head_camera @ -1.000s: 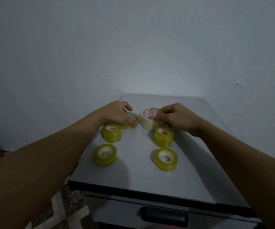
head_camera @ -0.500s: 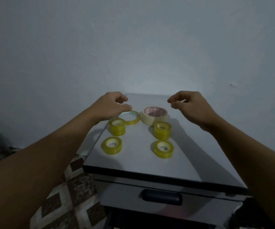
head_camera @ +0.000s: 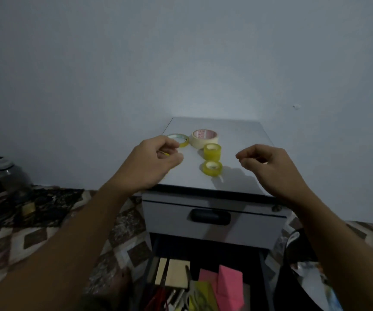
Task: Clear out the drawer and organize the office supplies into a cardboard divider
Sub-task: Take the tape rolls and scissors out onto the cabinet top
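Both hands are pulling back off the tape rolls.
The left hand (head_camera: 158, 158) and right hand (head_camera: 267, 163) are hanging loosely curled and gripping nothing, though the yellow sliver under the left is probably a hidden roll. The cream masking-tape roll (head_camera: 204, 138), thin yellow-rimmed tape ring (head_camera: 178, 139) and two yellow translucent tape rolls (head_camera: 212, 151) (head_camera: 212, 168) are sitting released at 12 o'clock on the grey metal cabinet top (head_camera: 243, 140). The open drawer (head_camera: 153, 261), with its pink sticky notes (head_camera: 228, 286), is coming into view at 6 o'clock, still needing to be emptied.

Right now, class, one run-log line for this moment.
left hand, right hand: curled, empty | grey cabinet top: cream tape roll, yellow tape rolls | open drawer: pink paper pads
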Available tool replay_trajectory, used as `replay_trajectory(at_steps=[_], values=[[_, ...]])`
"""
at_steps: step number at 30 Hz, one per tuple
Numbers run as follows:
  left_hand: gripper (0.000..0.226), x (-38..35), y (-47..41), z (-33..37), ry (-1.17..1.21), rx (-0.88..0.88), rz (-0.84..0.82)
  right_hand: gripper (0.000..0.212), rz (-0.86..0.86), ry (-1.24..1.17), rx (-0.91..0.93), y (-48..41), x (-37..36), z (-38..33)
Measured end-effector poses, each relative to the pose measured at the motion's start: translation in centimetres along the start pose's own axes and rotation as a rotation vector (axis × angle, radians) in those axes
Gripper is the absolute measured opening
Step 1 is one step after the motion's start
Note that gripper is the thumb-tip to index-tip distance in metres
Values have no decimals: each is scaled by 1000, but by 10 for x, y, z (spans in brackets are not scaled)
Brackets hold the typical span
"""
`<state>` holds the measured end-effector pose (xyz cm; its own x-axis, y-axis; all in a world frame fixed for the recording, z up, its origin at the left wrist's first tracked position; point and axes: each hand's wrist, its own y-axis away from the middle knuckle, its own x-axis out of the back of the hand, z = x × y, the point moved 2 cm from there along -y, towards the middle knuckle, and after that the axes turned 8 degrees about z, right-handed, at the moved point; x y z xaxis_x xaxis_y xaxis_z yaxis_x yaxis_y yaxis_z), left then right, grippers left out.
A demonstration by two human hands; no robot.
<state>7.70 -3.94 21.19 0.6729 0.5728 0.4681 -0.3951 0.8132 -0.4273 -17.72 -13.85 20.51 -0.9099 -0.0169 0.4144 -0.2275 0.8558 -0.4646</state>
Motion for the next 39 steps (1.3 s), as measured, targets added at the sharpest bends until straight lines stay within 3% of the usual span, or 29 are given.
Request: replay_trajectory(at_steps=[10, 22, 27, 32, 39], values=[[20, -55, 113, -61, 31, 253, -187, 16, -75, -56, -214, 112, -28, 65], [51, -125, 214, -171, -179, 495, -585, 29, -403, 190, -493, 226, -83, 157], [64, -145, 225, -189, -219, 457, -634, 26, -522, 132, -557, 253, -101, 169], [63, -168, 225, -212, -292, 393, -706, 68, -597, 201, -560, 266, -121, 195], [48, -180, 222, -222, -372, 296, -661, 39, -641, 395, -454, 264, -128, 210]])
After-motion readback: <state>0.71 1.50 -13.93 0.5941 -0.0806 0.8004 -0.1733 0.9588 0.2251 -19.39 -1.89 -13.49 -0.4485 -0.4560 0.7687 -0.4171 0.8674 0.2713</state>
